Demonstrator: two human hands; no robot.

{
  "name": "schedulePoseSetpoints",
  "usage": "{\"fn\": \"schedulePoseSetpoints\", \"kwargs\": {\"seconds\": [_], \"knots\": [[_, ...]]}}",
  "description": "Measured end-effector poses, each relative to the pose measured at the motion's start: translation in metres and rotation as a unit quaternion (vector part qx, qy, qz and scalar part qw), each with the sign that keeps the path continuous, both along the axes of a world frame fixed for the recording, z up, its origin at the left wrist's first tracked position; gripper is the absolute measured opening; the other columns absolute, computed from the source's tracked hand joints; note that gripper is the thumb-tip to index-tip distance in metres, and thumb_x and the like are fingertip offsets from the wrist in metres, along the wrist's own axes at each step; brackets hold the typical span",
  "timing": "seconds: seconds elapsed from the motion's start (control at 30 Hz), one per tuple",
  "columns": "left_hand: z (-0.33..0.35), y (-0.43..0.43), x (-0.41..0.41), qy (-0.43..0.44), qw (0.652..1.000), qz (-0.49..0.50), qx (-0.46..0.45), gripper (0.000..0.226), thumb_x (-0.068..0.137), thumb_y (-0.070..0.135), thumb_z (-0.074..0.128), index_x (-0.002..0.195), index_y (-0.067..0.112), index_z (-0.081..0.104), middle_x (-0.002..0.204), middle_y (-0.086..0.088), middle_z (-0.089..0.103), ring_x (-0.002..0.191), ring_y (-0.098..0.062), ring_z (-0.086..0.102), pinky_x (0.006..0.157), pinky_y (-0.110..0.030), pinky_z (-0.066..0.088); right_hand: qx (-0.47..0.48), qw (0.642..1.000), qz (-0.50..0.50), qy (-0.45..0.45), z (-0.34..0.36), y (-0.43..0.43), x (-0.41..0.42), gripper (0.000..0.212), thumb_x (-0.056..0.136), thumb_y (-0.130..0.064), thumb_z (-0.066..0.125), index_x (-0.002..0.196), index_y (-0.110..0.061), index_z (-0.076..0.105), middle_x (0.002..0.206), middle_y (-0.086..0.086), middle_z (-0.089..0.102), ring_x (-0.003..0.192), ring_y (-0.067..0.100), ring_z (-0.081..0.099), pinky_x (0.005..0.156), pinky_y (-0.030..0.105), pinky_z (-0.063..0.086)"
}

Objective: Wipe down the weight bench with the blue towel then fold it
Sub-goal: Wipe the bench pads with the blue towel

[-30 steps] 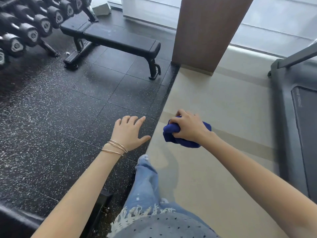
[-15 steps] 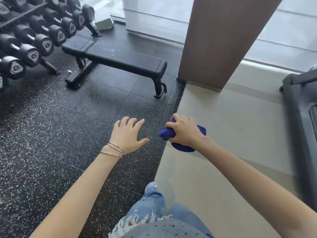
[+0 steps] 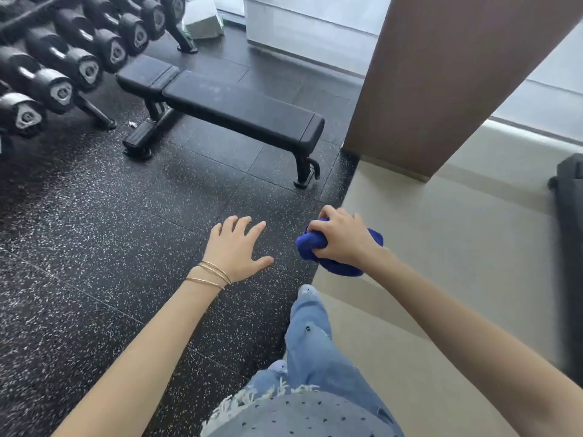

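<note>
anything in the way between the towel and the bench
Nothing visible. The right hand grips the bunched blue towel, and only bare speckled floor lies between it and the bench ahead. The dumbbell rack stands left of the bench and the brown pillar right, both off that path.

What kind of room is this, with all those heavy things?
Most likely a gym. A rack of dumbbells lines the left side, a black weight bench stands beside it, and the floor is speckled black rubber matting.
</note>
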State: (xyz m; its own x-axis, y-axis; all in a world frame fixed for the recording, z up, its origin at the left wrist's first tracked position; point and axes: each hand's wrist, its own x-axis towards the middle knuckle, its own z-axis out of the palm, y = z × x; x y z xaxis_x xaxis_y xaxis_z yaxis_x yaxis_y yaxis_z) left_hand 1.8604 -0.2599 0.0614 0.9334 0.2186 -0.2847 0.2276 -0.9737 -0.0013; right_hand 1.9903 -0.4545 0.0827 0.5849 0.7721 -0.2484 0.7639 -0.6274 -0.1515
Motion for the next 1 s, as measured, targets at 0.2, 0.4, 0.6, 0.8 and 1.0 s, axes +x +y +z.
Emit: {"fn": "schedulePoseSetpoints", "kwargs": {"seconds": [0.2,0.4,0.6,0.8,1.0], "knots": [[0.009,0.027,0.11,-0.002,1.0,-0.007,0.007,0.08,0.084,0.069,0.039,0.149,0.03,0.014,0.156,-0.004,0.02,0.144,-0.029,0.016,0.115,-0.048,0.02,0.006,1.0,-0.008,-0.008,-0.001,0.027,0.113,0.027,0.078,-0.042,0.061,0.102,-0.032,0.06,0.107,0.002,0.047,0.098,0.025,0.048,0.078,0.039,0.037],[0.015,0.047,0.207,-0.024,1.0,0.006,0.008,0.08,0.083,0.069,0.04,0.148,0.03,0.016,0.155,-0.005,0.023,0.143,-0.029,0.019,0.114,-0.049,0.023,0.013,1.0,0.006,-0.028,0.007,0.052,0.211,0.026,0.077,-0.041,0.063,0.101,-0.032,0.06,0.108,0.002,0.048,0.097,0.025,0.048,0.078,0.04,0.037],[0.004,0.071,0.249,-0.001,1.0,0.014,-0.001,0.081,0.083,0.068,0.041,0.149,0.03,0.014,0.157,-0.005,0.019,0.143,-0.028,0.017,0.115,-0.047,0.023,-0.005,1.0,0.024,0.004,-0.003,0.082,0.259,0.027,0.078,-0.042,0.061,0.104,-0.032,0.06,0.108,0.002,0.047,0.1,0.025,0.048,0.081,0.041,0.04],[-0.007,0.129,0.291,0.01,1.0,0.026,-0.007,0.082,0.082,0.068,0.043,0.149,0.029,0.015,0.156,-0.005,0.02,0.143,-0.028,0.017,0.114,-0.047,0.023,-0.024,0.999,0.029,0.021,-0.017,0.137,0.303,0.031,0.079,-0.045,0.06,0.108,-0.033,0.06,0.111,0.002,0.047,0.103,0.024,0.047,0.084,0.042,0.042],[-0.012,0.2,0.351,0.026,1.0,-0.004,-0.018,0.082,0.083,0.068,0.043,0.149,0.029,0.015,0.156,-0.004,0.02,0.143,-0.027,0.017,0.115,-0.047,0.023,-0.024,0.999,-0.01,0.039,-0.025,0.204,0.35,0.031,0.079,-0.043,0.061,0.108,-0.032,0.06,0.11,0.001,0.046,0.102,0.024,0.047,0.083,0.042,0.039]]}}
